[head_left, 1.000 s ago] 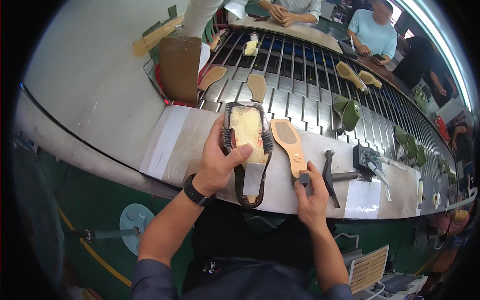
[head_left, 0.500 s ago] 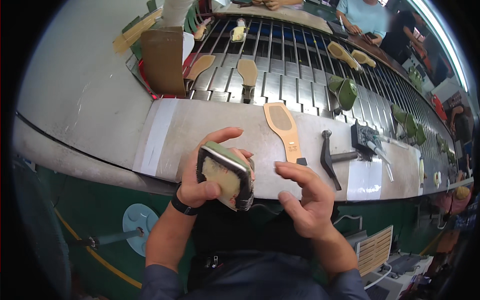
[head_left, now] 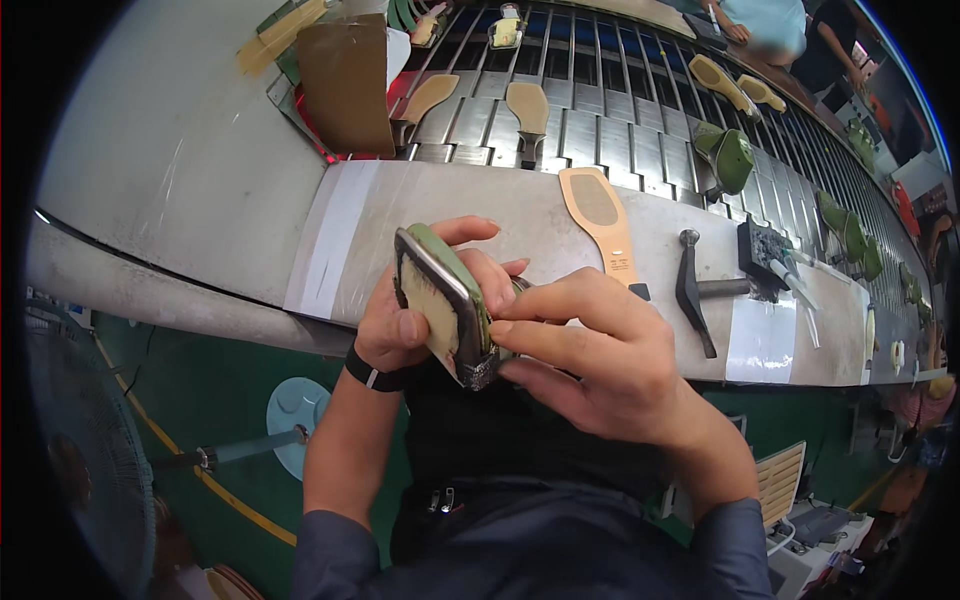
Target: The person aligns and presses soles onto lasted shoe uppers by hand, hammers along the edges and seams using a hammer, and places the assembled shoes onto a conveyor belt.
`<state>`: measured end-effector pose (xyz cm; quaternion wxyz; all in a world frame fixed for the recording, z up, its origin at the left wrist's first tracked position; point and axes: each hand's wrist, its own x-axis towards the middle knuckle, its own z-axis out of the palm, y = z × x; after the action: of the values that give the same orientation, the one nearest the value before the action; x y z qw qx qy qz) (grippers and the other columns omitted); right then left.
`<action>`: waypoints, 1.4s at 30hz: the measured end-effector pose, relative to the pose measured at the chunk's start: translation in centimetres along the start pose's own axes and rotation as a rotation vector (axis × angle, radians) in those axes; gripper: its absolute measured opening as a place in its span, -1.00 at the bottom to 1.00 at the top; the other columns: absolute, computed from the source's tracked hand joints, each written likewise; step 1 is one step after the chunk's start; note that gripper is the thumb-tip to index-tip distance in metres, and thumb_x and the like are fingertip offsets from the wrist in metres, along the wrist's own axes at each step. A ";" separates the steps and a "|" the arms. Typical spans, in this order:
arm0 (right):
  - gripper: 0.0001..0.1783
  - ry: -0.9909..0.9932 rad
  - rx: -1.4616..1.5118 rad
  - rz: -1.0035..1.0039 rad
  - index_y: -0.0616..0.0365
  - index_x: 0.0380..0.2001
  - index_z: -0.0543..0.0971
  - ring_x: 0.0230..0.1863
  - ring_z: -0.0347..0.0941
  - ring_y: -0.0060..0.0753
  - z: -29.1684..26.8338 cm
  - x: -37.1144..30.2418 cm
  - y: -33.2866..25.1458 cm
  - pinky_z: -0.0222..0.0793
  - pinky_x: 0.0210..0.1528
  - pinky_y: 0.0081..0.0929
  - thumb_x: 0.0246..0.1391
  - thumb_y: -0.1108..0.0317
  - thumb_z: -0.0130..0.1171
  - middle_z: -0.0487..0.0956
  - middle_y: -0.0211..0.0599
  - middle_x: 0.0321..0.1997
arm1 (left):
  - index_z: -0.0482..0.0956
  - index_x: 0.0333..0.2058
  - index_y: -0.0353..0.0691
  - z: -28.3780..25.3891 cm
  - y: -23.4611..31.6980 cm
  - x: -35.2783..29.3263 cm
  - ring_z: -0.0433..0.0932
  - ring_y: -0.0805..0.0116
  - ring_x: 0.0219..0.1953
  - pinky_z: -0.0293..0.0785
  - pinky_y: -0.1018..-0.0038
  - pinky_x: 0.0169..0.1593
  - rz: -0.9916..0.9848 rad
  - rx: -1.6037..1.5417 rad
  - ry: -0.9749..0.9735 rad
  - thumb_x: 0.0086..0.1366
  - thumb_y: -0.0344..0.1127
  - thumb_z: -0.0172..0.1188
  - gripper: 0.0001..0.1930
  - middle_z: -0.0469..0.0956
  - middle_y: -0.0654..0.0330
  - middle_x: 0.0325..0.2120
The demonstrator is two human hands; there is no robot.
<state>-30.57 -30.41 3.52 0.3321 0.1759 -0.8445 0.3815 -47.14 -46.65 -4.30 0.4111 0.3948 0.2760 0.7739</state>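
Note:
A green shoe upper on a last is tipped so its underside faces me, a cream face with a dark border and a shiny rim. My left hand wraps around it, thumb on the underside and fingers behind. At its right side, the fingertips of my right hand pinch the edge; what lies just under them is hidden. Beyond my right hand, a tan insole with a grey patch lies on the bench. A hammer with a black head rests to the right.
Behind the grey bench runs a metal slatted conveyor carrying more insoles and green uppers. A black block with brushes sits right of the hammer. A cardboard sheet stands at left. A co-worker is across the conveyor.
My right hand has moved left from beside the shoe upper and now grips its right edge. The left hand still holds the upper, turned slightly. The view has shifted a little.

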 end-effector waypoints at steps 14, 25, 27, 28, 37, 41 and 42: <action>-0.69 -0.330 0.193 0.011 0.14 -0.33 0.53 -0.37 0.56 -0.11 -2.8 3.5 -0.9 0.49 -0.35 -0.24 -0.11 0.60 0.46 0.51 -0.25 -0.31 | 0.46 0.18 -0.36 1.3 1.0 1.1 0.59 0.18 -0.16 0.48 0.28 -0.05 -0.050 0.019 -0.026 0.18 0.12 0.55 -0.19 0.62 0.01 -0.25; -0.66 -0.152 -0.058 -0.058 0.18 -0.34 0.58 -0.40 0.56 -0.20 -1.8 2.9 -0.9 0.49 -0.37 -0.34 -0.22 0.64 0.48 0.59 -0.23 -0.35 | 0.38 0.20 -0.38 1.7 1.4 1.4 0.67 0.15 -0.15 0.56 0.12 0.16 -0.087 0.099 0.106 0.21 0.19 0.47 -0.15 0.63 -0.07 -0.19; -0.65 -0.109 -0.102 -0.075 0.18 -0.31 0.61 -0.39 0.57 -0.21 -1.1 2.8 -0.7 0.49 -0.37 -0.35 -0.21 0.63 0.51 0.61 -0.22 -0.33 | 0.37 0.21 -0.38 1.3 1.1 1.3 0.68 0.14 -0.13 0.50 0.04 0.26 -0.060 0.072 0.124 0.23 0.18 0.45 -0.16 0.64 -0.08 -0.19; -0.64 -0.058 -0.145 -0.088 0.19 -0.28 0.63 -0.38 0.57 -0.23 -0.9 2.8 -0.8 0.50 -0.38 -0.37 -0.21 0.62 0.54 0.62 -0.21 -0.32 | 0.35 0.22 -0.37 1.2 1.1 1.3 0.69 0.13 -0.10 0.43 -0.04 0.35 -0.040 0.047 0.139 0.24 0.17 0.43 -0.17 0.64 -0.09 -0.18; -0.68 -0.104 -0.214 -0.025 0.16 -0.33 0.69 -0.48 0.56 -0.45 -0.7 4.1 -1.8 0.48 -0.44 -0.50 -0.19 0.56 0.61 0.63 -0.33 -0.38 | 0.30 0.31 -0.40 0.8 1.6 1.0 0.71 0.08 -0.04 0.26 -0.15 0.47 -0.056 0.005 0.150 0.29 0.11 0.39 -0.15 0.66 -0.12 -0.13; -0.71 -0.184 -0.227 0.146 0.16 -0.37 0.67 -0.48 0.56 -0.47 -0.8 5.2 -3.0 0.48 -0.44 -0.50 -0.17 0.58 0.59 0.61 -0.33 -0.42 | 0.30 0.31 -0.43 0.8 1.8 1.1 0.71 0.10 -0.02 0.42 -0.05 0.40 -0.056 -0.004 0.143 0.27 0.10 0.42 -0.13 0.66 -0.09 -0.10; -0.73 -0.228 -0.185 0.178 0.16 -0.38 0.66 -0.49 0.56 -0.46 -1.1 5.5 -3.1 0.47 -0.45 -0.49 -0.15 0.59 0.57 0.60 -0.34 -0.43 | 0.30 0.30 -0.44 1.0 2.0 1.1 0.70 0.13 -0.01 0.51 0.06 0.33 -0.065 0.009 0.172 0.24 0.11 0.44 -0.11 0.65 -0.08 -0.08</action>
<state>-32.38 -31.85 9.53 0.2138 0.1114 -0.9205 0.3074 -47.50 -46.62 -1.81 0.4090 0.3197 0.3262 0.7900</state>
